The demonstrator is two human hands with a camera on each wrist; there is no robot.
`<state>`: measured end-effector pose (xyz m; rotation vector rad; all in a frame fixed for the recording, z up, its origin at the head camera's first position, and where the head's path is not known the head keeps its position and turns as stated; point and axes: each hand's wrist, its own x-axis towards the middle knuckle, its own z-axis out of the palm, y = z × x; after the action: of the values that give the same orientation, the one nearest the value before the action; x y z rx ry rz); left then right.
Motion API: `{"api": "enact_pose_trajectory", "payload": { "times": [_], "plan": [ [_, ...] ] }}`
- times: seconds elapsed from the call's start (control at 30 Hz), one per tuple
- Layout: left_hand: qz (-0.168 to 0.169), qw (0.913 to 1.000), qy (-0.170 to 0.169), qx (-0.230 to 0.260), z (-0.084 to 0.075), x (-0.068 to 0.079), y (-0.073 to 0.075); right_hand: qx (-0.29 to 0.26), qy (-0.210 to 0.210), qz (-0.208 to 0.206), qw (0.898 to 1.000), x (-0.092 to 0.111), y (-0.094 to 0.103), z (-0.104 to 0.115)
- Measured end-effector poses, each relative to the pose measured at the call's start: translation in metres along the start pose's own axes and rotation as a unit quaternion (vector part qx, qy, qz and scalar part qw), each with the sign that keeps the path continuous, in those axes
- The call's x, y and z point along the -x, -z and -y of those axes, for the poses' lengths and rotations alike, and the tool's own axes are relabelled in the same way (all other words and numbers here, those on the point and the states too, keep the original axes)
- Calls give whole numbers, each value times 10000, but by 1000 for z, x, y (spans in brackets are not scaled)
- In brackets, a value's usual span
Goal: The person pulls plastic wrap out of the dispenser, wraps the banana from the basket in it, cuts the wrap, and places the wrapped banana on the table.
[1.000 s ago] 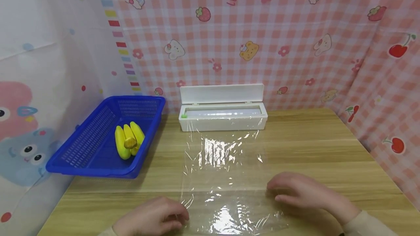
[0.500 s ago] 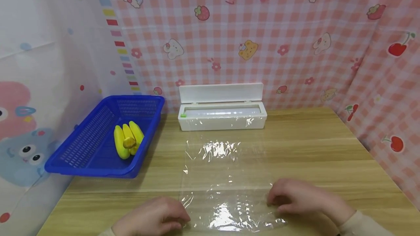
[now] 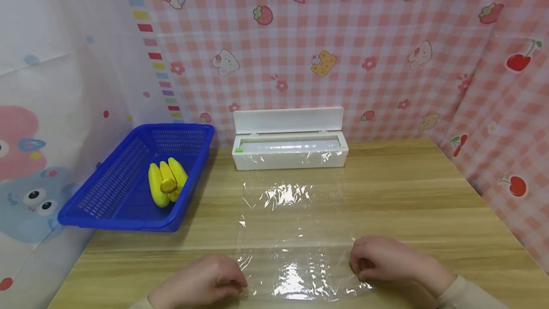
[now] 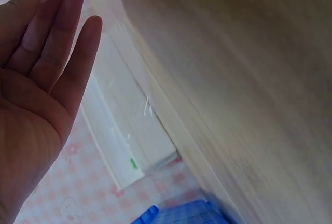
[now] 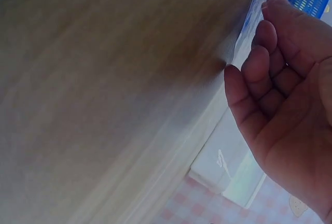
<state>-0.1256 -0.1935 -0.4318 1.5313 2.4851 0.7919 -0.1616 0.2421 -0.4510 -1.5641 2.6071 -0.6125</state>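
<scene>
A sheet of clear plastic wrap (image 3: 296,232) stretches from a white wrap dispenser (image 3: 291,160) down the wooden table toward me. At its near left corner, my left hand (image 3: 199,280) pinches the edge between thumb and fingers; in the left wrist view that hand (image 4: 44,68) has its little finger fairly straight. My right hand (image 3: 388,259) pinches the right edge near the other corner. Its fingers are curled in the right wrist view, with thumb and fingertips (image 5: 267,35) at the film's edge. The dispenser's lid (image 3: 288,121) stands raised, and a green slider (image 3: 238,150) sits at its left end.
A blue plastic basket (image 3: 116,224) stands at the left, with several yellow bananas (image 3: 167,182) inside. Behind the dispenser hangs a pink checked cloth (image 3: 283,37), which also runs along the right side. A white printed cloth (image 3: 55,85) covers the left side.
My right hand has moved down slightly toward the film's near right corner, and its fingers have closed from a loose spread onto the edge. The left hand stays nearly in place.
</scene>
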Motion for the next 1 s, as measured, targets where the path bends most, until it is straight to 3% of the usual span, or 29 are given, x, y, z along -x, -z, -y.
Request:
{"api": "enact_pose_trajectory", "payload": {
  "times": [0.53, 1.0],
  "plan": [
    [-51, 10000, 64, -2, 1, -2, -1, -30, -290, 54, 9996, 2, 4, 0],
    [89, 9995, 232, 210, -1, -3, 1, 413, -25, -37, 9991, 1, 2, 1]
  ]
}}
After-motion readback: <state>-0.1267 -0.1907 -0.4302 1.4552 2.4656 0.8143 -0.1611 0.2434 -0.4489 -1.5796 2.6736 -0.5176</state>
